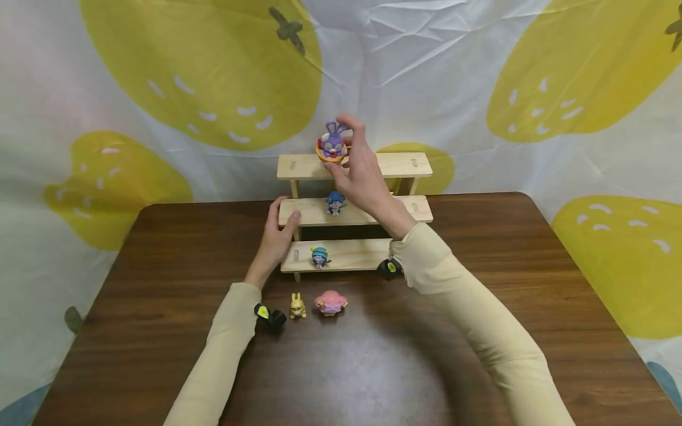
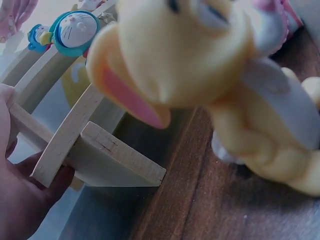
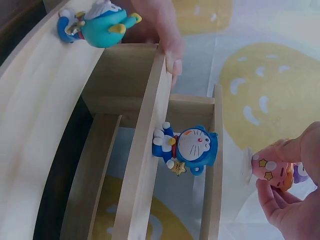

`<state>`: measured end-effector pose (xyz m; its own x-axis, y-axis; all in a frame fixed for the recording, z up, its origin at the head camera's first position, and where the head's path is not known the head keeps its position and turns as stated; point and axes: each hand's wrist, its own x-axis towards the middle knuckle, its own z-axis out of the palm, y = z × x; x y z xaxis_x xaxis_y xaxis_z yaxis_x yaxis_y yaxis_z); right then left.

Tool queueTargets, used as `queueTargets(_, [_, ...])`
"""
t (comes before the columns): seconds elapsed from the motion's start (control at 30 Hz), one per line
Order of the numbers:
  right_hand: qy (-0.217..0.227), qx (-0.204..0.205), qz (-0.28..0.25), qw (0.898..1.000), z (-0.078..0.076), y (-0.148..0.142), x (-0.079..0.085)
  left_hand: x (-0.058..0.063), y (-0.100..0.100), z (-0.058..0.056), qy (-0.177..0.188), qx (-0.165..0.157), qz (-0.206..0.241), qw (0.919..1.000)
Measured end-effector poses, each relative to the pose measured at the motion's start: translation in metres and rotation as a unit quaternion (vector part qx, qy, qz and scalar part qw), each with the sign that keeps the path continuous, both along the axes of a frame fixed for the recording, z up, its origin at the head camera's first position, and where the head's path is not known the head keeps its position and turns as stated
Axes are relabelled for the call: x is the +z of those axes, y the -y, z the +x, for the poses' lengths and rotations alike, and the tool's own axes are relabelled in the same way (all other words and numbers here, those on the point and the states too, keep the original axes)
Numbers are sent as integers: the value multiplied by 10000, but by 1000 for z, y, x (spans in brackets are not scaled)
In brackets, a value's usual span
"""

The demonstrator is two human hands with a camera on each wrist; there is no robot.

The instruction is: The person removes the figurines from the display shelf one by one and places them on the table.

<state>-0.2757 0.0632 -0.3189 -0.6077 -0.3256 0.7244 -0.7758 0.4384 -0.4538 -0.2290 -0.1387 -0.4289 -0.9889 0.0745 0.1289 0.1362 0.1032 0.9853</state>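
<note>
My right hand (image 1: 364, 177) pinches a purple rabbit figurine (image 1: 333, 144) between thumb and fingers. In the right wrist view its pink, star-marked side (image 3: 270, 167) shows, apart from the top board. The three-tier wooden shelf (image 1: 290, 168) stands below it. My left hand (image 1: 274, 242) grips the left end of the middle board, thumb on top. A blue Doraemon figurine (image 1: 335, 203) sits on the middle tier. One with a teal hood (image 1: 319, 257) sits on the lowest tier.
On the brown table (image 1: 176, 307), in front of the shelf, stand a yellow rabbit figurine (image 1: 297, 306) and a pink figurine (image 1: 331, 302). The yellow one looms close to the left wrist camera. A fruit-printed cloth (image 1: 362, 71) hangs behind the table.
</note>
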Motion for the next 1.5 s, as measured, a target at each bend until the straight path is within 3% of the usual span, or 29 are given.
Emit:
queueTargets(0.23, [-28, 73, 100, 9999, 11, -4, -2, -24, 3, -15, -123, 43, 91, 9999])
queueTargets(0.7, [344, 276, 54, 9990, 37, -13, -4, -26, 3, -15, -351, 141, 63, 9993])
queueTargets(0.9, [289, 420, 102, 9986, 47, -16, -5, -27, 3, -16, -391, 98, 111, 9991])
queueTargets(1.23, [237, 234, 243, 9991, 63, -22, -7, -23, 3, -14, -247, 90, 157, 9995])
queueTargets(1.43, [286, 205, 307, 9989, 72, -26, -11, 0, 1, 1, -123, 60, 57, 9999])
queueTargets(1.5, [307, 224, 263, 9989, 74, -27, -12, 0, 2, 1, -117, 89, 9, 9999])
